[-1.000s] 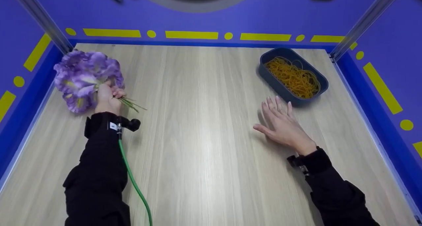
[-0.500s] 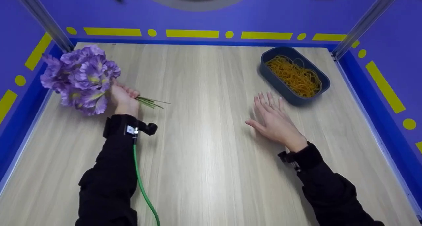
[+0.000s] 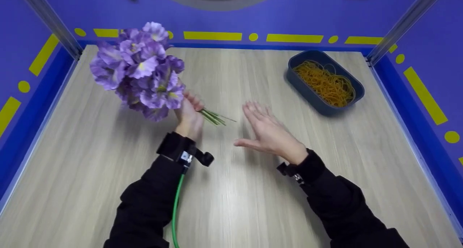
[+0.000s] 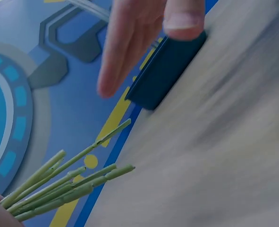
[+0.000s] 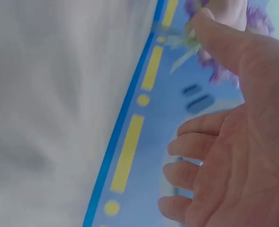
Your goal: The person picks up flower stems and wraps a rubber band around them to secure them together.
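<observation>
- Gripping a bunch of purple artificial flowers with thin green stems (image 3: 141,70), the left hand (image 3: 188,116) has its fingers curled round the stems just below the blooms, a hold that keeps the stems gathered as 1 bundle.
- That bunch is lifted off the pale wood-grain bench (image 3: 90,161), over its far-left part, with the blooms tilted up toward the far-left corner and the cut stem ends (image 3: 215,117) pointing out toward the middle of the bench.
- Close to those stem ends, the right hand (image 3: 267,132) hovers above the middle of the bench with its fingers spread and straight, holding nothing; it looks placed to meet the stems, though it is not touching them.
- From the left wrist view, the stem ends (image 4: 68,182) fan out slightly, plain green and unbound, with the right hand's fingers (image 4: 130,42) beyond them.
- Petals are lilac to deep violet with yellowish centres, packed into a rounded head much wider than the stem bundle.
- Near the far-right corner sits a dark blue oval tray (image 3: 307,92) holding a heap of orange-yellow rubber bands (image 3: 325,83), well apart from both hands.
</observation>
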Action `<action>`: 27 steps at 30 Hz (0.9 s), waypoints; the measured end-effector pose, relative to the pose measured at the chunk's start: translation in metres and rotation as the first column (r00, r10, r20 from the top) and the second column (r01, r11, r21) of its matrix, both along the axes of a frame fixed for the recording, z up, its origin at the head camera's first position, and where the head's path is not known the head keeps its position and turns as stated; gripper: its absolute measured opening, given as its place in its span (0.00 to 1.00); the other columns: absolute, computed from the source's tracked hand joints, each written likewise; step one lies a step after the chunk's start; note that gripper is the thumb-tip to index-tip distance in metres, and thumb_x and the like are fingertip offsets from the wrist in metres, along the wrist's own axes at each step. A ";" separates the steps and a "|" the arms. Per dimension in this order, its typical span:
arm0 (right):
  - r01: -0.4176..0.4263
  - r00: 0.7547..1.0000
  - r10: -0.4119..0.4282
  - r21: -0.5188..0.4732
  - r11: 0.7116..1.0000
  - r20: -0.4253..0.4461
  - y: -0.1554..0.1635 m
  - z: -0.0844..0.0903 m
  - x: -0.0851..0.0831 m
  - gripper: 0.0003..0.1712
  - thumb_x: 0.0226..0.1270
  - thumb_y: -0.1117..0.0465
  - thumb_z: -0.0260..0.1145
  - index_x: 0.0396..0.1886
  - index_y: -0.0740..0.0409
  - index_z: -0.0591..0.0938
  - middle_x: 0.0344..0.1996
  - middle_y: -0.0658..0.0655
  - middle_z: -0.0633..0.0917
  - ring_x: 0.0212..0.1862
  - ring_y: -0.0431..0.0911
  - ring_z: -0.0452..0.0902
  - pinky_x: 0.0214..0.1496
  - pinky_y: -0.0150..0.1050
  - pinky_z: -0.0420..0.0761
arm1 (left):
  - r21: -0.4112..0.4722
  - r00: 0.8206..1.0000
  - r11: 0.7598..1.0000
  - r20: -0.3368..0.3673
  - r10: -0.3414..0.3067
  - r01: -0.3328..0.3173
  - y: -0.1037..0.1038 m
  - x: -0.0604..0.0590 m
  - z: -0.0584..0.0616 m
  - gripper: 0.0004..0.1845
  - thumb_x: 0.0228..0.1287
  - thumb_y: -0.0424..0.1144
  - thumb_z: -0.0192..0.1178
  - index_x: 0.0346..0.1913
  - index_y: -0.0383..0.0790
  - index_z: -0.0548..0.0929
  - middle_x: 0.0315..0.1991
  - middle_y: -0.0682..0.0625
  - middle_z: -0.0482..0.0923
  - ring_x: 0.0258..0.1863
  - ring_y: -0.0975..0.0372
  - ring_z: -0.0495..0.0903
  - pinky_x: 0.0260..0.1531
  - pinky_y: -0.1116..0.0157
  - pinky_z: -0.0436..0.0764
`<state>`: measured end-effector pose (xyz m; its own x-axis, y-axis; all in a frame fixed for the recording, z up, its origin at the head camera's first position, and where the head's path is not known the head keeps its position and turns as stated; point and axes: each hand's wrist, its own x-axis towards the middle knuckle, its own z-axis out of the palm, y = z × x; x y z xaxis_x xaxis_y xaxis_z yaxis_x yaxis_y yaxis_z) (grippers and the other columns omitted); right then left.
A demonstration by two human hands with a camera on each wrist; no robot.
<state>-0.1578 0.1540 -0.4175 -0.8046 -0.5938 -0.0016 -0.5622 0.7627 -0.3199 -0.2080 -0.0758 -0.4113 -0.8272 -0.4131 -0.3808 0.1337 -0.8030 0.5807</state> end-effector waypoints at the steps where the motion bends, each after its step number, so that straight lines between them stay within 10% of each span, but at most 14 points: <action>1: -0.008 1.000 0.008 -0.011 1.000 0.011 -0.006 0.002 0.001 0.64 0.62 0.26 0.63 0.79 0.66 0.52 0.77 0.68 0.51 0.79 0.60 0.44 0.78 0.56 0.41 | -0.001 1.000 1.000 -0.014 -0.010 0.010 0.006 0.002 0.000 0.21 0.76 0.30 0.43 0.20 0.46 0.58 0.15 0.57 0.52 0.13 0.68 0.51 0.13 0.73 0.52; 8: 0.034 0.999 -0.032 -0.049 0.998 0.040 -0.035 0.005 0.003 0.64 0.55 0.33 0.74 0.77 0.68 0.58 0.75 0.70 0.59 0.76 0.63 0.55 0.74 0.56 0.59 | 0.006 0.993 0.998 -0.098 -0.062 0.062 0.040 0.017 -0.006 0.24 0.79 0.36 0.43 0.19 0.48 0.56 0.14 0.58 0.51 0.11 0.69 0.51 0.14 0.73 0.52; 13: 0.104 0.994 -0.101 -0.100 0.990 0.034 -0.046 -0.002 0.001 0.33 0.59 0.47 0.78 0.54 0.66 0.80 0.43 0.64 0.85 0.42 0.56 0.84 0.41 0.51 0.85 | 0.038 0.981 0.992 -0.160 -0.112 0.119 0.057 0.033 -0.009 0.28 0.81 0.45 0.47 0.16 0.49 0.55 0.12 0.59 0.51 0.11 0.70 0.50 0.13 0.73 0.51; 17: 0.140 0.990 -0.137 -0.108 0.984 0.032 -0.047 -0.008 0.000 0.13 0.63 0.58 0.72 0.27 0.57 0.77 0.22 0.53 0.78 0.24 0.48 0.74 0.24 0.46 0.77 | 0.035 0.962 0.982 -0.207 -0.177 0.188 0.065 0.042 -0.009 0.28 0.80 0.45 0.48 0.16 0.50 0.55 0.12 0.59 0.51 0.11 0.70 0.50 0.12 0.73 0.51; 27: 0.129 0.987 -0.138 -0.109 0.986 -0.085 -0.042 -0.018 -0.001 0.26 0.72 0.60 0.60 0.13 0.48 0.61 0.13 0.46 0.64 0.17 0.43 0.63 0.17 0.40 0.68 | 0.148 0.945 0.952 -0.233 -0.232 0.270 0.062 0.048 -0.011 0.26 0.79 0.41 0.48 0.17 0.50 0.56 0.11 0.60 0.54 0.10 0.71 0.54 0.13 0.75 0.55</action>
<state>-0.1591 0.1120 -0.4352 -0.8706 -0.4741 0.1316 -0.4881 0.7986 -0.3522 -0.1605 -0.0142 -0.4226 -0.9641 -0.1245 -0.2345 0.0184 -0.9125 0.4086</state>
